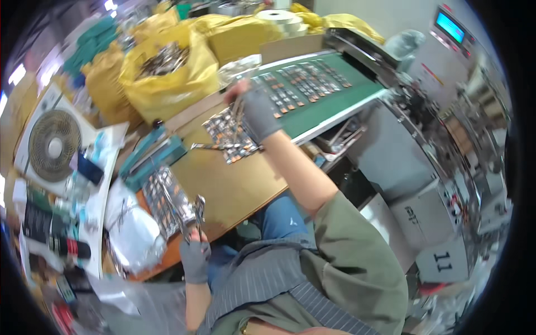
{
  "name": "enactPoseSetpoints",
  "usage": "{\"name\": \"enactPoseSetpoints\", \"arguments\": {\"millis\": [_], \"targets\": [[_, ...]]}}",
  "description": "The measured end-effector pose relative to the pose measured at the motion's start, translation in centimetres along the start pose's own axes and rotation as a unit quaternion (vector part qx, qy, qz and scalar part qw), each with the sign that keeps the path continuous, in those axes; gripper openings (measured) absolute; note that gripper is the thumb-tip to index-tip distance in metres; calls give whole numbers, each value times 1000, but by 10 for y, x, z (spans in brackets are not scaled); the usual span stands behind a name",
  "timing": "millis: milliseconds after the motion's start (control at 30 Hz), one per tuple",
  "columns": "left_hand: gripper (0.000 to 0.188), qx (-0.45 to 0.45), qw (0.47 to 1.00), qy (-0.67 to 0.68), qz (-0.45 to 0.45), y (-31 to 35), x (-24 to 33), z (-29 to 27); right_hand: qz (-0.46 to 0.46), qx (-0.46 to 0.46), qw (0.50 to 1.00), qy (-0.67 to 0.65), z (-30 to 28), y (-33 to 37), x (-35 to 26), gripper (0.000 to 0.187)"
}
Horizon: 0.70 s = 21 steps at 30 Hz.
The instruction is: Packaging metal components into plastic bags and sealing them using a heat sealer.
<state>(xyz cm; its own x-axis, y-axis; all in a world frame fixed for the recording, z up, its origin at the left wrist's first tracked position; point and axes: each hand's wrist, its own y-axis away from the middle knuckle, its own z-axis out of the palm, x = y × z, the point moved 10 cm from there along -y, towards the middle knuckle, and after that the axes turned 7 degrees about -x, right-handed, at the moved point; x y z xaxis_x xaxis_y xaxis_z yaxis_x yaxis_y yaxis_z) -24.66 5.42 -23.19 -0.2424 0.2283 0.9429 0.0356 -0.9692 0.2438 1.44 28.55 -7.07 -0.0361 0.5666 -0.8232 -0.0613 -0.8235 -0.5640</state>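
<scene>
My left hand (195, 262), in a grey fingerless glove, is closed around slim shiny metal pieces (199, 211) whose ends stick up past the fingers. Beside it lies a stack of flat packets (162, 195) with dark and silver patterning. My right hand (257, 114), gloved alike, reaches forward over a pile of patterned strip packets (220, 131) at the end of the green conveyor belt (329, 109). Its bare fingertips are drawn together; what they hold is blurred. Another shiny metal piece (212, 146) lies across the pile.
A teal bench device (151, 159) stands on the brown tabletop (209, 187). Rows of strip packets (307, 81) lie on the belt. Behind is a yellow sack (167, 72) of metal pieces. A fan (53, 145) and a silvery bag (134, 234) are at left; machinery (419, 111) is at right.
</scene>
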Motion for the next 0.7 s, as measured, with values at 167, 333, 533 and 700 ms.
{"name": "enactPoseSetpoints", "arguments": {"millis": [167, 333, 533, 700], "targets": [[33, 3, 924, -348, 158, -6, 10, 17, 117, -291, 936, 157, 80, 86, -36, 48], [35, 55, 907, -346, 232, 15, 33, 33, 98, -312, 940, 102, 83, 93, -30, 29], [44, -131, 989, 49, -41, 2, -15, 80, 221, -357, 878, -228, 97, 160, 9, 21], [40, -159, 982, 85, -47, 1, -1, 89, 329, -341, 878, -58, 68, 159, 16, 18]]}}
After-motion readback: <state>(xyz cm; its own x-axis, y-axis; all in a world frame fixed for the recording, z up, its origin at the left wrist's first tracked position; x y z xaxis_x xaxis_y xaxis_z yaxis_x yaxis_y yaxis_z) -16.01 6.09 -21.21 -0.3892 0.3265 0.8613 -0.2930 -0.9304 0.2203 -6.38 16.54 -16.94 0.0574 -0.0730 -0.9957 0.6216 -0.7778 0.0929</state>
